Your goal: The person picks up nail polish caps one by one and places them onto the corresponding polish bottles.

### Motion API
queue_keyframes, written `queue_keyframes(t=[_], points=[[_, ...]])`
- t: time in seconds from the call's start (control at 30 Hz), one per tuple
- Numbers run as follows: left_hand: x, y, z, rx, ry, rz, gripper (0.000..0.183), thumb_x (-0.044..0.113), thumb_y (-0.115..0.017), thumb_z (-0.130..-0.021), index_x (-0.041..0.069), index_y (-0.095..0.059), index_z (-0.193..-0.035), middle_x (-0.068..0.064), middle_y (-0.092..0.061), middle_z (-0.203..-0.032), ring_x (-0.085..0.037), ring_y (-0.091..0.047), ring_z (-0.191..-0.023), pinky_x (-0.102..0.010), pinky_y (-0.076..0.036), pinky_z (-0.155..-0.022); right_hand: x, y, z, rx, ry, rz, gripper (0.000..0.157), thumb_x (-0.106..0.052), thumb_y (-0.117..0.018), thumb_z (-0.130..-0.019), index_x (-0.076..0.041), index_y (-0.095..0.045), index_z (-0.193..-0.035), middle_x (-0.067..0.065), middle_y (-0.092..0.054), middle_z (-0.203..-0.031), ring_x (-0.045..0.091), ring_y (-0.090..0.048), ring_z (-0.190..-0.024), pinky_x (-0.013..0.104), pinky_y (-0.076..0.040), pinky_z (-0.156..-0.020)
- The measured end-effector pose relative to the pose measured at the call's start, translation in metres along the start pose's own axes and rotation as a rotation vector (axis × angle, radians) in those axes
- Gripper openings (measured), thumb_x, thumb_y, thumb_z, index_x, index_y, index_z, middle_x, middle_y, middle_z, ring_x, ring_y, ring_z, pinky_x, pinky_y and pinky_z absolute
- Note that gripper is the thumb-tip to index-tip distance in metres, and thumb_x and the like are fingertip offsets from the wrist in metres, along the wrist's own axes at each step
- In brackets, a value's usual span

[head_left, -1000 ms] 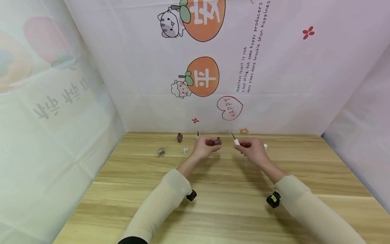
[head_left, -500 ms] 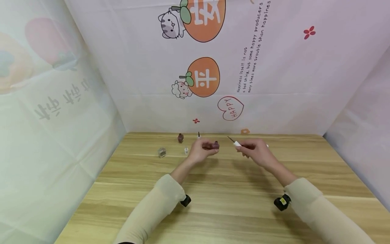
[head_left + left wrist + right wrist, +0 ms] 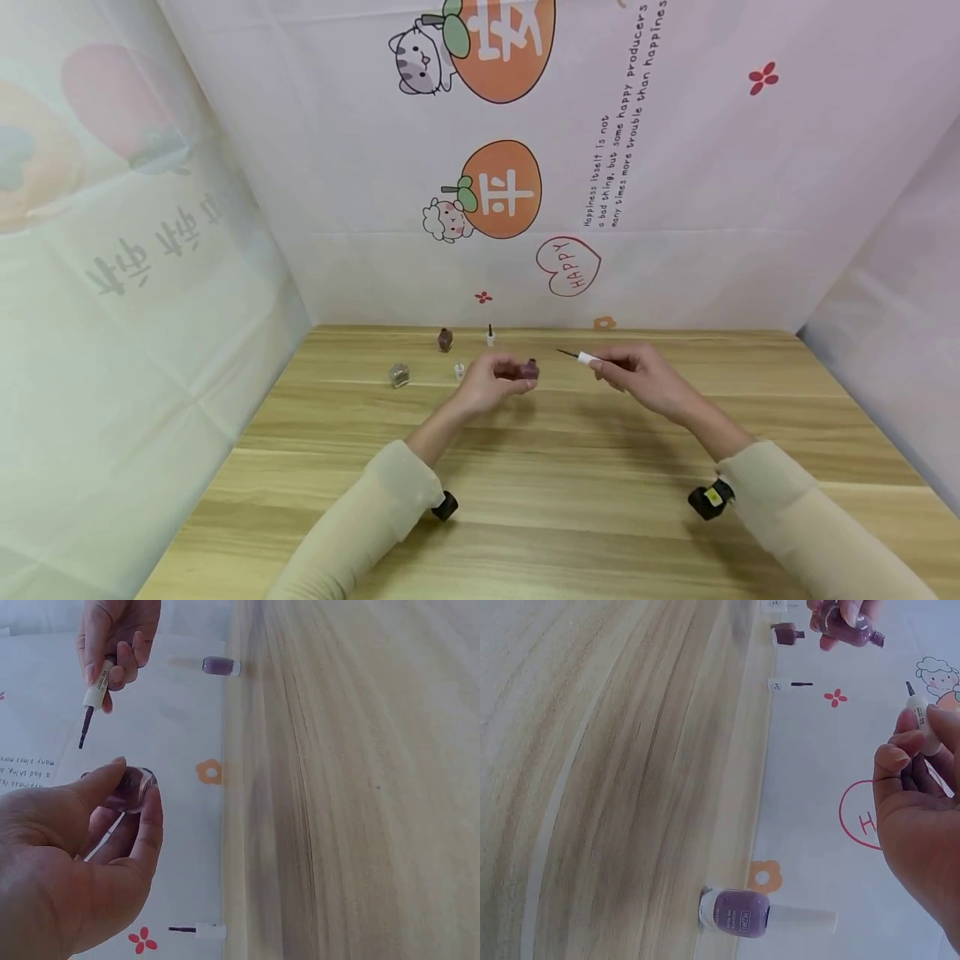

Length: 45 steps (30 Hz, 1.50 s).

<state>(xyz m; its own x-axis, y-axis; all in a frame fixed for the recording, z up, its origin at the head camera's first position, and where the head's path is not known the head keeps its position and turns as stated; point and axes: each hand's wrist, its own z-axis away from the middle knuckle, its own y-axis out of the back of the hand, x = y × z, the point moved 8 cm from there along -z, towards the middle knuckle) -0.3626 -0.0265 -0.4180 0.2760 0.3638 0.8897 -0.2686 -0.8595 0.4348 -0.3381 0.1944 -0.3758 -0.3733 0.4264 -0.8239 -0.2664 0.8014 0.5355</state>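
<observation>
Between the thumb and fingers of my left hand (image 3: 483, 386) is an uncapped mauve nail polish bottle (image 3: 530, 369), its neck bare. My right hand (image 3: 648, 381) pinches a white nail polish cap (image 3: 588, 358), whose dark brush points left towards the bottle. A short gap separates brush and bottle. In the right wrist view, a capped purple nail polish bottle (image 3: 740, 913) stands upright on the table; the right hand hides it in the head view.
On the wooden table (image 3: 525, 500), to the left, stand a dark mauve uncapped bottle (image 3: 445, 340) and a clear glittery bottle (image 3: 399, 375). Nearby are two white caps, one (image 3: 491, 336) brush up, the other (image 3: 460, 371) smaller. A printed cloth (image 3: 675, 275) hangs behind.
Both hands have come slightly down and towards me, drawing a little apart. The brush has tipped from pointing up to nearly level. One standing cap has come out from behind the left hand.
</observation>
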Motion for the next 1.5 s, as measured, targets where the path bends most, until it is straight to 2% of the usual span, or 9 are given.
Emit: queue_keyframes(t=[0.13,0.3,0.43,0.6,0.73,0.93,1.13,1.2,1.5], points=[[-0.002,-0.002,0.003,-0.034,-0.007,0.032,0.022,0.026,-0.077,-0.079,0.02,-0.069,-0.098,0.005,-0.067,-0.093,-0.012,-0.062,-0.087,-0.03,-0.049,-0.076,-0.003,0.0,0.002,-0.001,0.002,-0.012,0.024,-0.033,-0.056,-0.095,-0.015,-0.069,-0.105,0.012,-0.056,-0.077,0.018,-0.046,-0.062,0.03,-0.041,-0.05],[0.001,-0.001,0.008,-0.041,-0.039,0.046,0.019,0.028,-0.075,-0.081,0.025,-0.07,-0.099,0.006,-0.067,-0.093,-0.012,-0.061,-0.087,-0.031,-0.049,-0.076,-0.007,-0.001,0.004,0.011,0.002,-0.029,0.027,-0.031,-0.056,-0.095,-0.014,-0.068,-0.111,0.011,-0.059,-0.083,0.019,-0.049,-0.065,0.03,-0.044,-0.052],[0.001,0.0,0.011,-0.049,-0.045,0.057,0.019,0.028,-0.074,-0.082,0.025,-0.07,-0.1,0.005,-0.066,-0.094,-0.014,-0.062,-0.087,-0.031,-0.05,-0.075,-0.007,-0.003,0.005,0.009,0.004,-0.04,0.029,-0.031,-0.056,-0.095,-0.012,-0.067,-0.114,0.012,-0.061,-0.088,0.024,-0.052,-0.07,0.031,-0.047,-0.055],[0.001,0.0,0.014,-0.058,-0.045,0.05,0.02,0.029,-0.074,-0.081,0.025,-0.07,-0.1,0.006,-0.065,-0.097,-0.013,-0.063,-0.088,-0.03,-0.051,-0.076,-0.007,-0.005,0.004,0.021,-0.009,-0.04,0.027,-0.036,-0.058,-0.093,-0.018,-0.067,-0.111,0.009,-0.062,-0.086,0.027,-0.053,-0.07,0.031,-0.046,-0.054],[0.004,0.001,0.017,-0.059,-0.06,0.053,0.019,0.027,-0.074,-0.081,0.024,-0.071,-0.099,0.006,-0.066,-0.097,-0.013,-0.062,-0.089,-0.03,-0.051,-0.075,-0.01,-0.007,0.004,0.024,-0.012,-0.071,0.026,-0.035,-0.062,-0.09,-0.016,-0.066,-0.108,0.011,-0.06,-0.083,0.025,-0.05,-0.065,0.031,-0.045,-0.051],[0.005,0.002,0.019,-0.057,-0.075,0.052,0.02,0.027,-0.075,-0.081,0.021,-0.071,-0.1,0.006,-0.066,-0.097,-0.012,-0.062,-0.089,-0.028,-0.05,-0.075,-0.012,-0.01,0.004,0.023,-0.05,-0.108,0.026,-0.029,-0.065,-0.089,-0.014,-0.065,-0.109,0.01,-0.064,-0.088,0.025,-0.055,-0.07,0.031,-0.048,-0.056],[0.008,0.002,0.022,-0.056,-0.079,0.043,0.022,0.026,-0.076,-0.08,0.019,-0.072,-0.101,0.003,-0.067,-0.096,-0.013,-0.062,-0.088,-0.029,-0.05,-0.075,-0.033,-0.012,0.008,0.009,-0.022,-0.105,0.024,-0.02,-0.064,-0.091,-0.005,-0.064,-0.11,0.012,-0.063,-0.086,0.036,-0.054,-0.07,0.03,-0.047,-0.054],[0.008,0.002,0.022,-0.057,-0.077,0.047,0.022,0.026,-0.076,-0.08,0.018,-0.072,-0.101,0.003,-0.067,-0.096,-0.013,-0.062,-0.088,-0.029,-0.05,-0.075,-0.04,-0.013,0.009,0.002,-0.012,-0.096,0.024,-0.019,-0.063,-0.091,-0.004,-0.064,-0.11,0.012,-0.062,-0.084,0.036,-0.053,-0.069,0.03,-0.046,-0.054],[0.008,0.002,0.024,-0.052,-0.071,0.053,0.02,0.025,-0.076,-0.08,0.021,-0.072,-0.099,0.007,-0.067,-0.096,-0.011,-0.063,-0.088,-0.028,-0.051,-0.074,-0.044,-0.016,0.011,-0.003,-0.025,-0.093,0.024,-0.02,-0.063,-0.091,-0.004,-0.065,-0.109,0.013,-0.061,-0.083,0.037,-0.051,-0.07,0.029,-0.044,-0.053]])
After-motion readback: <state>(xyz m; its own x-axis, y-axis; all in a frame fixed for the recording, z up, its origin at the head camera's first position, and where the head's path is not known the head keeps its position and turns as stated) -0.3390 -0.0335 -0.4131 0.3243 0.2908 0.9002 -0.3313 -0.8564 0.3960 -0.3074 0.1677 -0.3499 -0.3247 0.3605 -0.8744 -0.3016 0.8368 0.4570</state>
